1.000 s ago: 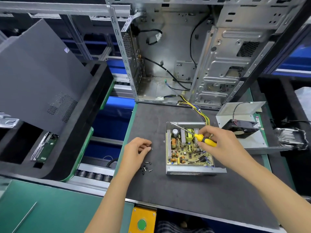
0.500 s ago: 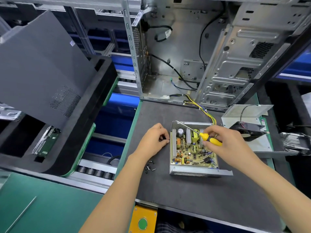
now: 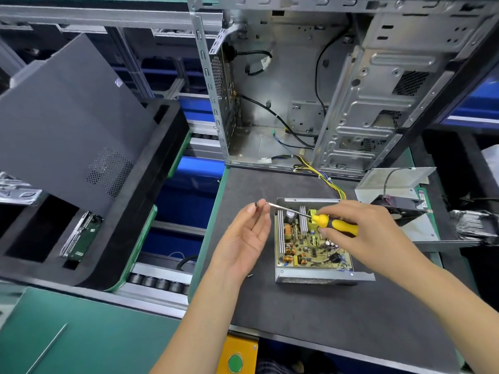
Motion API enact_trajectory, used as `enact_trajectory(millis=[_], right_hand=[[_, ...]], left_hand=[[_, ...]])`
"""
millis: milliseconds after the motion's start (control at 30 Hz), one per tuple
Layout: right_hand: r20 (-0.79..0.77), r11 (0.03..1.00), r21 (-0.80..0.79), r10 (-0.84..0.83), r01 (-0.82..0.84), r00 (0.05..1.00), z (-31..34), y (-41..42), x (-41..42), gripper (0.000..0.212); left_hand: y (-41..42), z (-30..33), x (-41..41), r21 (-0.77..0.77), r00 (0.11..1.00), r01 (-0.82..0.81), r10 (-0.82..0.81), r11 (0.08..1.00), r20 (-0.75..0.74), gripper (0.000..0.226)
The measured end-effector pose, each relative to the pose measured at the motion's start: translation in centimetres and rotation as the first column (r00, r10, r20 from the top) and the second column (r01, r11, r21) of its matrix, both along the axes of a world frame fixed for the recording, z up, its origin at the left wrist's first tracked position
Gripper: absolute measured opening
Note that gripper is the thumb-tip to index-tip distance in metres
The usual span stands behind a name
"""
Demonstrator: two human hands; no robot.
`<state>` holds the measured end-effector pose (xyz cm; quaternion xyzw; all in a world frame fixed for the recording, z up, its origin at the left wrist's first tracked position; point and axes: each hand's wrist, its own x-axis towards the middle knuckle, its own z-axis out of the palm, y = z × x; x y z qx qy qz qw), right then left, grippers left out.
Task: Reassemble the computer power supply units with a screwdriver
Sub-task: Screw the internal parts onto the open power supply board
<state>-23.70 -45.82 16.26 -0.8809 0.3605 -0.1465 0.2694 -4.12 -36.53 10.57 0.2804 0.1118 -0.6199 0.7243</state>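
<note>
Your right hand (image 3: 370, 233) wrapped around the yellow screwdriver (image 3: 333, 222) above the open power supply (image 3: 310, 247) on the bench (image 3: 310, 314). Your left hand (image 3: 243, 238) pinched a small screw (image 3: 255, 204), just beside the screwdriver's tip.

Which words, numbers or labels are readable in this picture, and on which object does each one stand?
None can be read.
White tag on the cable inside the computer case: print too small.
Sticker on the grey side panel: blurred.
Green-edged label beside the fan: too small.
Circuit board markings: too small.
</note>
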Motion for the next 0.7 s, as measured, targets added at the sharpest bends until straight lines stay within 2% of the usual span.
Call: enact_trajectory(millis=[133, 467, 700], right_hand=[[0.000, 0.999, -0.036, 0.008, -0.008, 1.000, 0.6, 0.3, -0.1, 0.020], [-0.052, 0.999, -0.032, 0.018, -0.020, 0.999, 0.8, 0.1, -0.3, 0.021], [-0.241, 0.990, -0.119, 0.045, -0.075, 0.970, 1.8, -0.5, -0.2, 0.029]], left_hand=[[-0.2, 0.6, -0.5, -0.007, 0.998, 0.053, -0.052, 0.999, 0.045, 0.010], [-0.6, 0.5, -0.8, -0.053, 0.988, 0.107, -0.100, 0.993, 0.121, 0.016], [-0.8, -0.3, 0.2, -0.076, 0.919, 0.128, -0.089, 0.989, 0.384, 0.011]])
